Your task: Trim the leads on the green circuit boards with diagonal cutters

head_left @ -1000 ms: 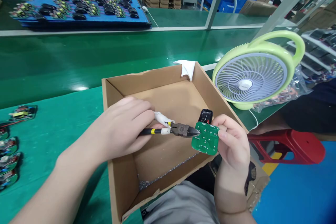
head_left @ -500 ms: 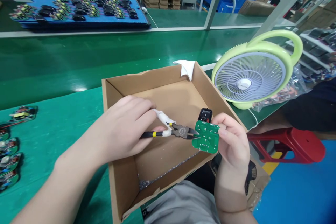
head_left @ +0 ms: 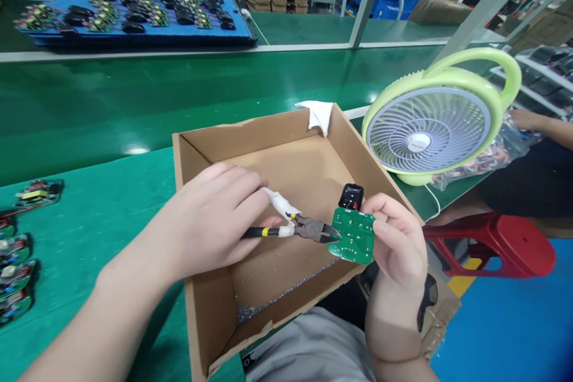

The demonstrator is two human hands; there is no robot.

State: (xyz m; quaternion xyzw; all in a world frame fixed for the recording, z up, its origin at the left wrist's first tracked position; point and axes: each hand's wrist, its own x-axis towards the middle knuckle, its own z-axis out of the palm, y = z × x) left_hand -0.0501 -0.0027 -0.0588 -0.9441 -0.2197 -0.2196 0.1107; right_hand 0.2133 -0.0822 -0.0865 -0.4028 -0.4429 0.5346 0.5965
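My left hand (head_left: pixel 224 221) is closed round the handles of a pair of side cutters (head_left: pixel 308 228), one handle wrapped in white tape. The cutter jaws point right and reach the left edge of a green circuit board (head_left: pixel 356 233); whether they touch it I cannot tell. Between thumb and fingers, my right hand (head_left: pixel 396 236) pinches the board by its right edge, solder side towards me. A black plastic part (head_left: pixel 351 196) with a red wire sits at the board's top edge. Below both hands lies an open cardboard box (head_left: pixel 273 161), with small metal clippings (head_left: pixel 248 313) along its near side.
Several circuit boards (head_left: pixel 15 274) lie on the green mat at left. A blue tray (head_left: pixel 242 30) of assemblies stands at the back. Right of the box are a green fan (head_left: pixel 425 131), a red stool (head_left: pixel 523 245) and another person's arm (head_left: pixel 537 122).
The cutter jaws look slightly wider apart and have shifted a little at the board's left edge. Another person's forearm has come into view at the right, behind the fan.
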